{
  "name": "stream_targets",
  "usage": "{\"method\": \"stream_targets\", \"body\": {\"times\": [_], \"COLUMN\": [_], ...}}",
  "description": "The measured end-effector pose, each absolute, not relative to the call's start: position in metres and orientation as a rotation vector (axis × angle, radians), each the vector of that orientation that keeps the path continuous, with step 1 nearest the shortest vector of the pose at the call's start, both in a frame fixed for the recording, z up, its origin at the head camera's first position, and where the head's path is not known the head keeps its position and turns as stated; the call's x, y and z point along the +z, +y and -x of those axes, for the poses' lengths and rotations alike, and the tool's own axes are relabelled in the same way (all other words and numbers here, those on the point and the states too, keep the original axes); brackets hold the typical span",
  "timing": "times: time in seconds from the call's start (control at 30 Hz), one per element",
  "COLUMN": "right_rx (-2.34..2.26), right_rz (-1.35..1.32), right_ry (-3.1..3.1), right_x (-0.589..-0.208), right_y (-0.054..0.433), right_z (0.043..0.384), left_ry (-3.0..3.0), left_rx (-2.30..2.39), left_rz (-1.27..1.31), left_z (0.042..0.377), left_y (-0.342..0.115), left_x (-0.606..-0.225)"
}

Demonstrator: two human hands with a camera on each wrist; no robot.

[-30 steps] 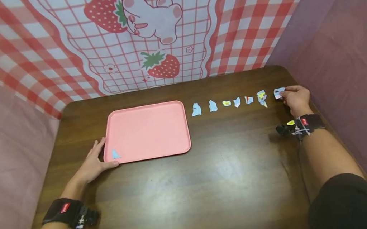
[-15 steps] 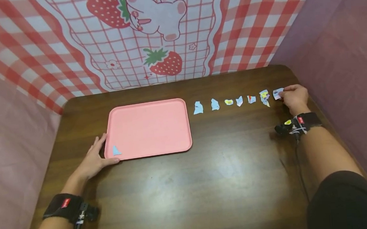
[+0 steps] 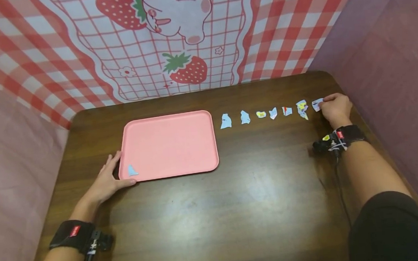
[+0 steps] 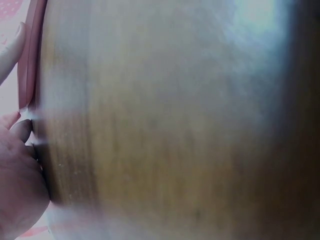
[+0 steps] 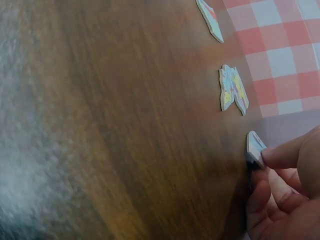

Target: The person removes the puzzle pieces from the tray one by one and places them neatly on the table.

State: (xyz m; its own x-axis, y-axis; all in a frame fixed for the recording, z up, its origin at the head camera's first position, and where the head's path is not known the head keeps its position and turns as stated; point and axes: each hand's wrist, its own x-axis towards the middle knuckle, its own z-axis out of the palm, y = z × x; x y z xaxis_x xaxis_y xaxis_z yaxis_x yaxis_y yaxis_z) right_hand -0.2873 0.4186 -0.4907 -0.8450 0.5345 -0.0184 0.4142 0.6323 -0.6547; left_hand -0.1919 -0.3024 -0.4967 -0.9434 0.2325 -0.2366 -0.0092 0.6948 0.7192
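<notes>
My left hand [image 3: 104,184] spans the near left corner of a pink tray [image 3: 169,144], with fingers along its left edge and thumb [image 4: 11,55] against its front edge. A small light-blue puzzle piece [image 3: 132,170] lies inside the tray at that corner. At the table's far right, my right hand [image 3: 336,109] pinches a pale puzzle piece with dark marks [image 5: 254,147] between thumb and fingers. That piece is tilted in the right wrist view, and the fingertips hide part of it. Just left of it lies a yellow-and-blue piece [image 5: 233,91], notched along one side.
Several irregular puzzle pieces, among them a light-blue one [image 3: 225,121] and a red-marked one [image 3: 287,111], form a row between tray and right hand. The brown wooden table [image 3: 215,216] meets a red-checked curtain [image 3: 278,30] behind. Pink cloth [image 3: 392,71] hangs at both sides.
The head view has shifted slightly. My right hand stays at the same piece, with the fingers barely moved; the left hand and tray have held their places.
</notes>
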Motion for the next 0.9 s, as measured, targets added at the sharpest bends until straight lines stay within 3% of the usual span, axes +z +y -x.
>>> {"method": "stream_targets", "body": {"times": [0.77,0.9], "right_rx": [0.919,1.119], "right_rz": [0.782,0.881], "right_ry": [-2.677,-2.604], "right_x": [-0.4924,-0.4925], "right_y": [0.4169,0.4239], "right_z": [0.2871,0.2879], "left_ry": [2.6,2.606], "left_rx": [1.115,1.122], "left_rz": [-0.208,-0.216], "left_z": [0.1919,0.1945], "left_y": [-0.3029,-0.303], "left_x": [-0.4985,-0.4977]}}
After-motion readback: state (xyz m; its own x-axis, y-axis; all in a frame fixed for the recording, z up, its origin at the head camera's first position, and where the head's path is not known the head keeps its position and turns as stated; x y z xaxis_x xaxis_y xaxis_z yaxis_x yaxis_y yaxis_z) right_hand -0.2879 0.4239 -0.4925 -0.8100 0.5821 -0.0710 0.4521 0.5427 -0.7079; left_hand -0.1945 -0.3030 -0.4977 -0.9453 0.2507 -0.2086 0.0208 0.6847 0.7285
